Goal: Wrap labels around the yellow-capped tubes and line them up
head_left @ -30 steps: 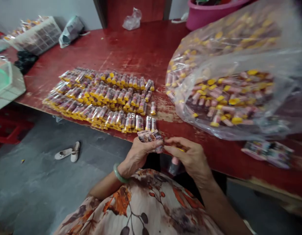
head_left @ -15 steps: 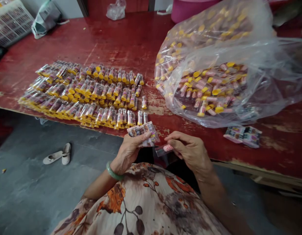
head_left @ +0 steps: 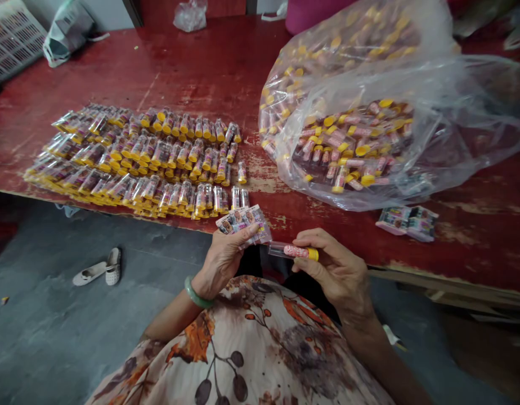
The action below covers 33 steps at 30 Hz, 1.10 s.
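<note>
My left hand [head_left: 228,253], with a green bangle at the wrist, is closed on a fan of small printed cards [head_left: 245,224], thumb on top. In my right hand [head_left: 334,270] a clear plastic tube [head_left: 291,250] is pinched near its yellow cap. The tube lies almost level and has pink-and-white contents; its clear end points at the cards, close to them. Stacked rows of yellow-capped tubes [head_left: 158,163] lie on the red table to the left. A large clear plastic bag [head_left: 445,112] on the right holds many more pink-filled tubes.
Two bundles of printed packets [head_left: 407,222] lie on the red table [head_left: 226,62] near its front edge. At the back are a white crate [head_left: 15,42], a plastic bag [head_left: 68,34] and a pink tub [head_left: 304,14]. White shoes [head_left: 102,269] lie on the floor.
My right hand has turned the tube level, so its yellow cap and contents now show. My left hand still holds the cards, slightly more fanned. The whole view has shifted a little.
</note>
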Each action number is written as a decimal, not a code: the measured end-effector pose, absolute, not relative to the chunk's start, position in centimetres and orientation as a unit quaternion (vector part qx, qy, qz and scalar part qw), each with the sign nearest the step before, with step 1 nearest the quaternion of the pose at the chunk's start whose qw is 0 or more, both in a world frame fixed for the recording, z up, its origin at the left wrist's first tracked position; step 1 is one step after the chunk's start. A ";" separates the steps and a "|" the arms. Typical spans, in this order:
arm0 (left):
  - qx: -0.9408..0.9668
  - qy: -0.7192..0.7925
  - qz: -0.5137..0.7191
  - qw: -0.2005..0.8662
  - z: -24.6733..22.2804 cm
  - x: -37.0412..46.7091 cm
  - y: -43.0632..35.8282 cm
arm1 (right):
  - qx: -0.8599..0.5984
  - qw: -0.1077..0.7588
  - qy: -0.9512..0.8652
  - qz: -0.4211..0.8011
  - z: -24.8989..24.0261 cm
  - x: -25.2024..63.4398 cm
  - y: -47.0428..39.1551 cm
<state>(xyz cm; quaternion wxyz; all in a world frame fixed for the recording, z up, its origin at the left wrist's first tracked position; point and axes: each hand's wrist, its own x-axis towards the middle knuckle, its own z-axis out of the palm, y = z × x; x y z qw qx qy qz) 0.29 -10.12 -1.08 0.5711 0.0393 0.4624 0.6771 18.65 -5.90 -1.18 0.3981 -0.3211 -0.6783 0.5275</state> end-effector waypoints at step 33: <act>0.042 0.432 0.668 0.604 -0.7 0.8 -10.9 | -0.216 0.461 -0.824 0.249 -3.1 15.5 -7.2</act>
